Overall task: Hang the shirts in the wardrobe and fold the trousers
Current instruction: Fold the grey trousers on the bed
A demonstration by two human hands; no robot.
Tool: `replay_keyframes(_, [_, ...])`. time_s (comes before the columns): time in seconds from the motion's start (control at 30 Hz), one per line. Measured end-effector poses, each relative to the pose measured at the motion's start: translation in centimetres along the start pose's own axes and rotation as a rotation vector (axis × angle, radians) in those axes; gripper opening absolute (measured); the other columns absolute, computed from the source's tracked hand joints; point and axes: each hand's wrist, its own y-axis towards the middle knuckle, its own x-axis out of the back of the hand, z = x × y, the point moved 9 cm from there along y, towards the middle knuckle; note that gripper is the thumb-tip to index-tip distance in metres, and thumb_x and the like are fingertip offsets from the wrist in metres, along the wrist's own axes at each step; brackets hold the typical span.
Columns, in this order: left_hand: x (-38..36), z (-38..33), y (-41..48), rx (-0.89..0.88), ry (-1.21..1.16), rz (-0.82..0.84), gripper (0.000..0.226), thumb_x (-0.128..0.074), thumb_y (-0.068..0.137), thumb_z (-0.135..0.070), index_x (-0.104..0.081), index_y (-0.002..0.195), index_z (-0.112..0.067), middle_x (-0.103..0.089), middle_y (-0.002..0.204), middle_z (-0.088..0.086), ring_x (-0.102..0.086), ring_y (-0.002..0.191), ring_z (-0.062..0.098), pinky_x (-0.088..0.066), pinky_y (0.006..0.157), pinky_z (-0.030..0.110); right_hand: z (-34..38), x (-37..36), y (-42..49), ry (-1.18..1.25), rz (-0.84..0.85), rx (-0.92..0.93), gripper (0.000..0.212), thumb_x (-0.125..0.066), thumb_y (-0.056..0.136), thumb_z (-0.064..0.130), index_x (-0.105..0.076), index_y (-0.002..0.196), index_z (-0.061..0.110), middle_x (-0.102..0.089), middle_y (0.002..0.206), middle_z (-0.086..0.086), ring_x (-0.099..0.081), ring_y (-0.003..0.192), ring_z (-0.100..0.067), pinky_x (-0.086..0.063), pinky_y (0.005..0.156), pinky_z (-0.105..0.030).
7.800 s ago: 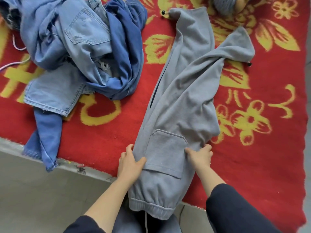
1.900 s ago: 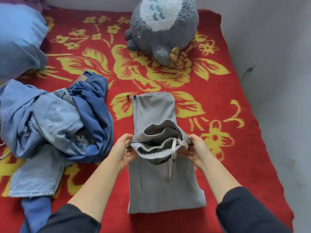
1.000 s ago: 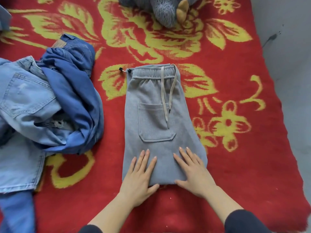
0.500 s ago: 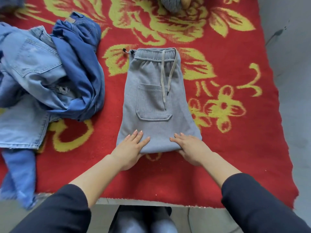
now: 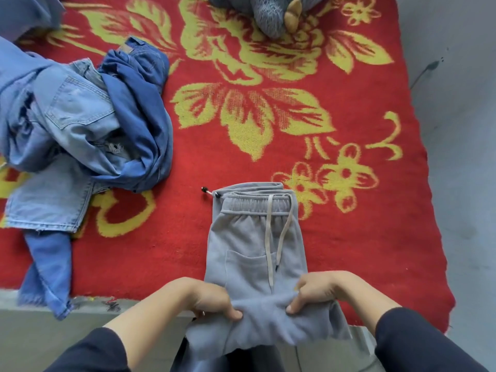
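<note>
denim heap [image 5: 80, 124] crowding left, plush toy [image 5: 271, 17] far edge, blanket [image 5: 349, 251] free right

Your left hand [image 5: 212, 299] and right hand [image 5: 319, 292] pinch the grey sweatpants [image 5: 255, 237] by the near edge, denim heap [image 5: 67, 124] (maybe two pairs) off left.

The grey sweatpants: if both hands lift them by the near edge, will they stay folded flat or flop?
Probably floppy: the grey sweatpants bunch and sag where the left hand and right hand pinch them. The fleece looks thick, so likely not slippery. The loose drawstring may dangle.
</note>
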Motion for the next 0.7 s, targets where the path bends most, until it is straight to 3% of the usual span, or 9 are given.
replay_keyframes(0.17, [6.7,-3.0,-2.8,-0.178,-0.052,-0.083,0.018,-0.065,0.088,-0.03,-0.069,0.085,-0.012,-0.068,0.089,0.004,-0.061,0.08,0.016,-0.047,0.078,0.029,2.6,7.7,-1.7,0.053,-0.192,0.153,0.024,-0.078,0.068,0.037,-0.069,0.078,0.018,-0.068,0.081,0.004,-0.063,0.081,-0.012,-0.05,0.075,-0.032])
replay_keyframes(0.27, [12.1,-5.3,-4.7,-0.273,-0.089,-0.178,0.023,-0.066,0.089,-0.027,-0.071,0.091,-0.005,-0.07,0.091,0.007,-0.064,0.083,0.018,-0.051,0.082,0.033,3.8,13.1,-2.7,0.08,-0.337,0.213,0.016,-0.078,0.067,0.033,-0.07,0.073,0.02,-0.069,0.072,0.013,-0.063,0.071,-0.003,-0.049,0.065,-0.024])
replay_keyframes(0.37, [18.0,-7.9,-5.9,-0.297,0.281,-0.496,0.026,-0.063,0.089,-0.037,-0.065,0.076,-0.015,-0.064,0.074,-0.004,-0.058,0.07,0.013,-0.047,0.069,0.03,5.6,17.9,-3.4,-0.078,-0.621,0.249,0.018,-0.071,0.075,0.032,-0.061,0.067,0.019,-0.059,0.063,0.009,-0.053,0.061,-0.009,-0.038,0.053,-0.027])
replay_keyframes(0.47, [21.7,-9.9,-6.2,-0.303,0.508,-0.8,0.031,-0.059,0.089,-0.041,-0.051,0.068,-0.018,-0.056,0.07,-0.006,-0.053,0.072,0.018,-0.041,0.066,0.034,6.8,20.2,-2.9,-0.28,-0.861,0.232,0.027,-0.059,0.083,0.031,-0.043,0.063,0.025,-0.052,0.065,0.007,-0.054,0.069,-0.019,-0.031,0.05,-0.031])
replay_keyframes(0.57, [23.2,-9.8,-5.1,-0.243,0.576,-0.961,0.015,-0.051,0.093,-0.04,-0.055,0.086,-0.026,-0.058,0.089,-0.005,-0.056,0.093,0.022,-0.039,0.068,0.034,6.3,21.2,-1.8,-0.316,-0.985,0.161,0.011,-0.053,0.089,0.038,-0.055,0.088,0.027,-0.06,0.092,0.003,-0.057,0.096,-0.023,-0.041,0.07,-0.035])
replay_keyframes(0.6, [23.5,-9.5,-4.6,-0.203,0.626,-1.004,0.012,-0.048,0.094,-0.037,-0.056,0.101,-0.03,-0.057,0.101,-0.005,-0.054,0.103,0.022,-0.039,0.074,0.034,6.1,21.2,-1.1,-0.334,-0.986,0.124,0.019,-0.052,0.089,0.04,-0.057,0.102,0.027,-0.06,0.104,0.003,-0.053,0.106,-0.022,-0.042,0.082,-0.039])
replay_keyframes(0.7, [22.7,-9.3,-2.9,-0.157,0.833,-1.109,0.044,-0.031,0.096,-0.02,-0.036,0.138,-0.029,-0.042,0.137,0.002,-0.035,0.133,0.024,-0.029,0.108,0.041,6.6,20.9,1.0,-0.32,-0.962,0.154,0.045,-0.055,0.084,0.038,-0.053,0.127,0.026,-0.053,0.131,0.005,-0.041,0.127,-0.016,-0.028,0.104,-0.045])
